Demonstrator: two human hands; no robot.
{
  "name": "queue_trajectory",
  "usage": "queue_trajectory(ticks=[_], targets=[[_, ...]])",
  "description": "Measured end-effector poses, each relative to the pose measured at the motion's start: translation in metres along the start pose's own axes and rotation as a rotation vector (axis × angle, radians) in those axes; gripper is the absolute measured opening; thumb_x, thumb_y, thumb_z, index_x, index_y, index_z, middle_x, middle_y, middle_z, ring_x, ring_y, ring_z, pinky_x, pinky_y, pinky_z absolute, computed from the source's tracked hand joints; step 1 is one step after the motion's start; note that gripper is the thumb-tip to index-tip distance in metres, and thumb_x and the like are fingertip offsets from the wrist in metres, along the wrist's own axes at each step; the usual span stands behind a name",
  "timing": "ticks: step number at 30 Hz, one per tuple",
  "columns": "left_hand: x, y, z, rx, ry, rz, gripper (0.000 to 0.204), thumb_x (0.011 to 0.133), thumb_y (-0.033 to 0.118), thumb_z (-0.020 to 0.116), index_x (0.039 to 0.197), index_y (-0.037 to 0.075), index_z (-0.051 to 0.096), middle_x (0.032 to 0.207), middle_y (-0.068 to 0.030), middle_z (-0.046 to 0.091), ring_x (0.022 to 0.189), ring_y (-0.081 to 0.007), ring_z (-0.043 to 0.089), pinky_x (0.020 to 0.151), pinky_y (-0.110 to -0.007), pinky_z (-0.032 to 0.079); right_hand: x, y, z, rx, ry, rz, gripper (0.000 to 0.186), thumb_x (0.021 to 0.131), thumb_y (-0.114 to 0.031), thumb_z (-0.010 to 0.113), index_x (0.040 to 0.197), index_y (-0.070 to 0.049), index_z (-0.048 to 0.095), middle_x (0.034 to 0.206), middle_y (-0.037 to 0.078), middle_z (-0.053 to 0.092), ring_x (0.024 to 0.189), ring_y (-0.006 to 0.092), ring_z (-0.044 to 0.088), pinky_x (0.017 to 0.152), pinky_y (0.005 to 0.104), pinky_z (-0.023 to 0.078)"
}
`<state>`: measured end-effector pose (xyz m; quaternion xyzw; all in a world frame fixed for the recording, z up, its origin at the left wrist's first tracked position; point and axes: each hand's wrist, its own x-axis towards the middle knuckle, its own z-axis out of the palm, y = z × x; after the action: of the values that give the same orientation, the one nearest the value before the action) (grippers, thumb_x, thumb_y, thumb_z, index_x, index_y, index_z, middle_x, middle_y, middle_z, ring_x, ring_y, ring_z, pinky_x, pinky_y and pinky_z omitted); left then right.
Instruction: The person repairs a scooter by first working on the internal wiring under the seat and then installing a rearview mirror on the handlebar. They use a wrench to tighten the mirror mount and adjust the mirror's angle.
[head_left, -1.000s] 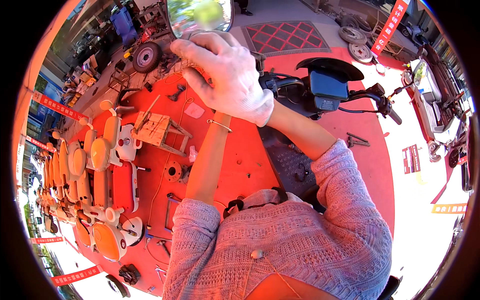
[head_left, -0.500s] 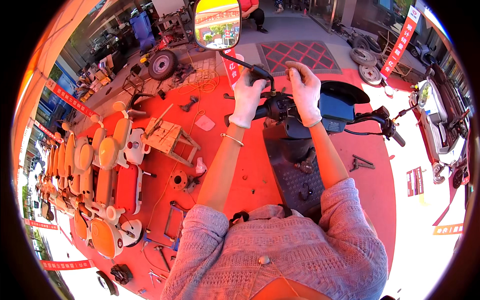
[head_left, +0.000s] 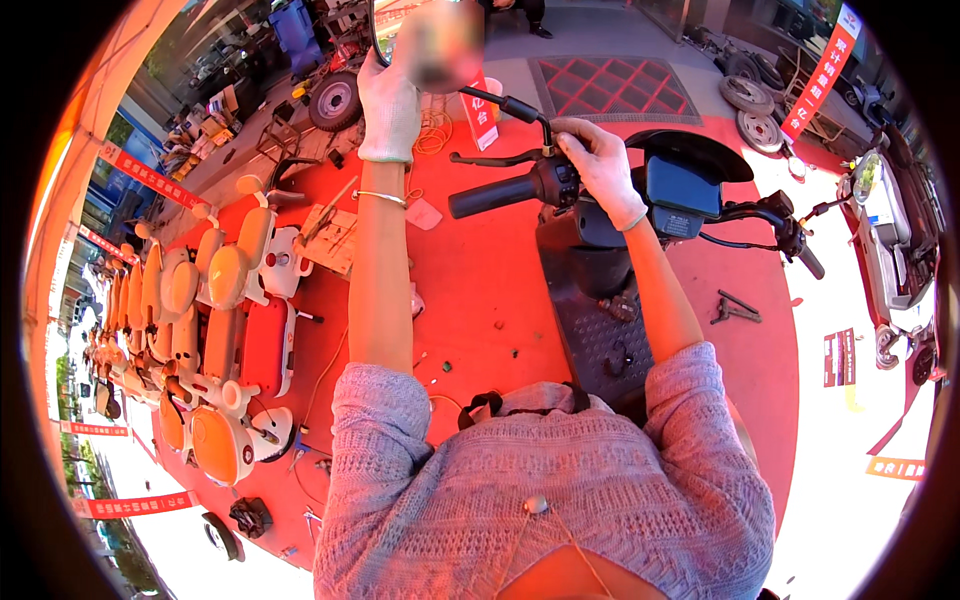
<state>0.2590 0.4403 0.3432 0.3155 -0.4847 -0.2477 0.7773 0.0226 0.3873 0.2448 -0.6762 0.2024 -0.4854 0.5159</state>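
Note:
A dark electric scooter [head_left: 600, 345] stands in front of me, its black left handlebar grip [head_left: 495, 197] and brake lever [head_left: 490, 160] pointing left. From the bar rises the black stem [head_left: 518, 109] of a rearview mirror [head_left: 390, 18], whose head is partly blurred at the top edge. My left hand [head_left: 390, 115], in a white glove, is raised with its fingers closed around the mirror's near left edge. At the foot of the stem, my gloved right hand [head_left: 598, 165] pinches with bent fingers and thumb; its fingertips partly cover the joint there.
Parked scooters [head_left: 225, 275] line the left side, near a wooden stool [head_left: 330, 240]. A loose wheel [head_left: 335, 100] lies at the back left. Another scooter [head_left: 890, 230] stands far right. A metal bracket [head_left: 735, 306] lies on the red floor covering. A patterned mat [head_left: 615, 88] lies beyond the scooter.
My left hand has gone from the stem up and left to the mirror head. My right hand has lowered onto the stem's foot. The view has shifted slightly.

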Motion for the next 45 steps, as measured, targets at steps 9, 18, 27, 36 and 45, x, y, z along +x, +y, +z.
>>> queue_trajectory(ticks=[9,18,27,36,45], targets=[[-0.044,0.033,0.031,0.344,0.188,0.043,0.019,0.09,0.015,0.06,0.103,0.002,0.058,0.086,0.0038,0.057,0.067,-0.0007,0.042,0.054,-0.02,0.035,0.001,0.011,-0.008,-0.018,0.0,0.021,0.023,0.09,-0.007,0.052,0.11,0.002,0.061,0.092,0.004,0.064,0.082,0.0067,0.058,0.074,0.0216,0.047],[-0.045,0.031,0.028,0.284,0.111,0.086,0.023,0.088,0.012,0.06,0.108,0.001,0.056,0.087,0.0025,0.058,0.07,-0.0031,0.045,0.058,-0.018,0.036,0.009,-0.009,-0.014,0.048,-0.372,0.094,0.033,0.089,-0.002,0.05,0.121,0.007,0.051,0.104,0.01,0.063,0.095,0.0127,0.059,0.089,0.0262,0.045],[-0.046,0.035,0.024,0.351,0.112,-0.003,0.019,0.092,0.007,0.054,0.108,-0.002,0.053,0.101,-0.008,0.061,0.087,-0.0126,0.061,0.074,-0.026,0.052,0.013,-0.009,-0.008,0.084,-0.296,0.165,0.03,0.087,-0.005,0.058,0.114,0.006,0.056,0.091,0.006,0.065,0.085,0.0091,0.06,0.08,0.0234,0.048],[-0.05,0.036,0.036,0.379,0.099,-0.024,0.041,0.089,0.022,0.063,0.119,-0.002,0.049,0.111,-0.0084,0.058,0.099,-0.0146,0.058,0.087,-0.03,0.048,0.012,0.023,-0.009,0.062,-0.126,0.068,0.031,0.073,-0.011,0.072,0.098,0.006,0.065,0.085,0.012,0.069,0.076,0.0138,0.065,0.072,0.0253,0.05],[-0.047,0.036,0.039,0.438,0.099,-0.031,0.053,0.09,0.031,0.061,0.126,-0.006,0.046,0.122,-0.0109,0.054,0.109,-0.0151,0.052,0.093,-0.028,0.039,-0.003,0.002,0.006,-0.408,0.141,-0.074,0.026,0.07,-0.018,0.073,0.091,-0.003,0.069,0.07,0.012,0.065,0.063,0.0213,0.062,0.065,0.0311,0.049]])
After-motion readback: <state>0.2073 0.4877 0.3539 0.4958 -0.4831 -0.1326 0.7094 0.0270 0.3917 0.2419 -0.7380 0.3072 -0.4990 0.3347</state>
